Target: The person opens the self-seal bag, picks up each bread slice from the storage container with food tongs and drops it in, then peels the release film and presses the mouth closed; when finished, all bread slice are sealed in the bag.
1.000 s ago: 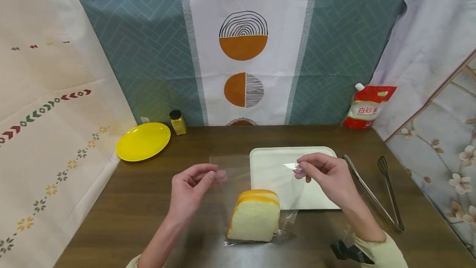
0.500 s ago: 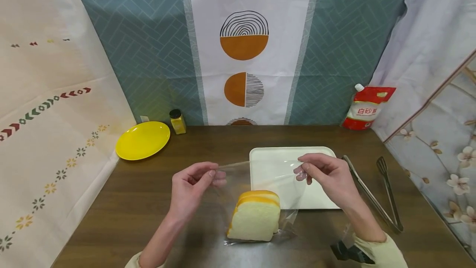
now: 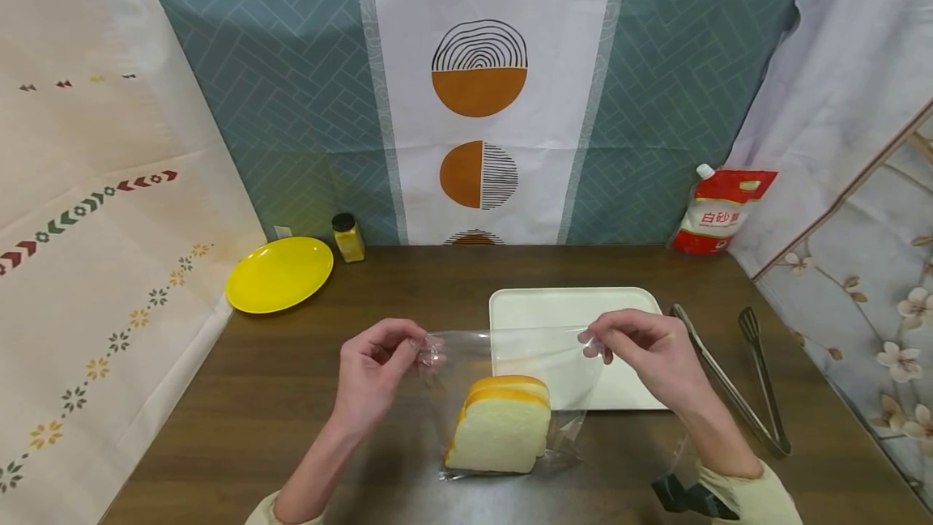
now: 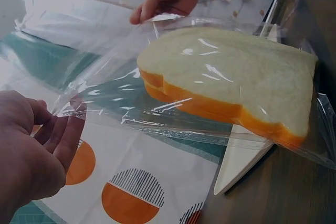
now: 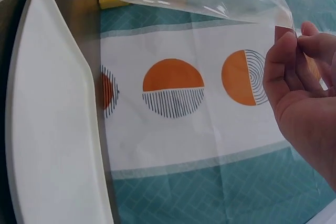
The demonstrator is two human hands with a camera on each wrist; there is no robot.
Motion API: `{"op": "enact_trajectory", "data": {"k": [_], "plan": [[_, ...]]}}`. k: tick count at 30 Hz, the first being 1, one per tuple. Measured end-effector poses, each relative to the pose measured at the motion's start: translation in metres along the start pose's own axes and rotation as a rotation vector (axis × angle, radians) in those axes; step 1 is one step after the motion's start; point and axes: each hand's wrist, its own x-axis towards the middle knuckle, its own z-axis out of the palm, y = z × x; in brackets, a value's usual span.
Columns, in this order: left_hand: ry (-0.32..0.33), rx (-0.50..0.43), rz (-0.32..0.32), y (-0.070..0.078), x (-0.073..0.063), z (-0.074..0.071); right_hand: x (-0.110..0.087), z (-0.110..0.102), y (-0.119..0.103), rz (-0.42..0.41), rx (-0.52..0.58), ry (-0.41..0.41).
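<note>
Slices of bread (image 3: 499, 432) stand inside a clear plastic bag (image 3: 466, 355) near the front of the table. The left hand (image 3: 375, 367) pinches the bag's upper left corner between thumb and fingers. At the opposite corner, the right hand (image 3: 645, 351) pinches the plastic the same way. Between the hands, the bag's top edge is stretched nearly straight. In the left wrist view the bread (image 4: 231, 72) shows an orange-brown crust through the shiny film. The right wrist view has the right hand (image 5: 304, 85) on the bag's corner, with most of the bread out of frame.
Behind the bag lies a white tray (image 3: 612, 387). Metal tongs (image 3: 736, 395) lie to its right. A yellow plate (image 3: 280, 275) and a yellow jar with a black lid (image 3: 348, 238) are at the back left. A red and white pouch (image 3: 717, 213) stands at the back right.
The bag's upper edge, slack a second ago, has been pulled out between the hands and now sits slightly lower. The right hand has shifted slightly down. The bread stays in place.
</note>
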Motion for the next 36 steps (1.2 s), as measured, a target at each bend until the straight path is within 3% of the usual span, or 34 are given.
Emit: {"op": "enact_trajectory", "data": {"k": [4, 10, 15, 22, 26, 31, 36], "plan": [[-0.027, -0.002, 0.019, -0.001, 0.000, -0.001, -0.002, -0.001, -0.002, 0.021, -0.047, -0.001], [-0.060, 0.003, 0.036, -0.004, 0.000, -0.001, -0.004, -0.004, -0.002, -0.049, -0.077, -0.038], [-0.048, 0.036, 0.030, -0.005, 0.000, 0.001, -0.004, -0.009, -0.003, -0.064, -0.194, -0.091], [-0.059, 0.060, 0.085, -0.004, 0.002, 0.004, -0.004, -0.012, -0.003, -0.044, -0.266, -0.106], [-0.067, 0.046, 0.093, -0.004, 0.001, 0.005, -0.004, -0.012, -0.002, -0.081, -0.245, -0.103], [-0.062, 0.046, 0.108, -0.004, 0.001, 0.005, -0.004, -0.011, 0.000, -0.180, -0.105, -0.131], [-0.061, 0.033, 0.137, -0.005, 0.002, 0.006, -0.003, -0.010, -0.002, -0.161, -0.091, -0.143]]}}
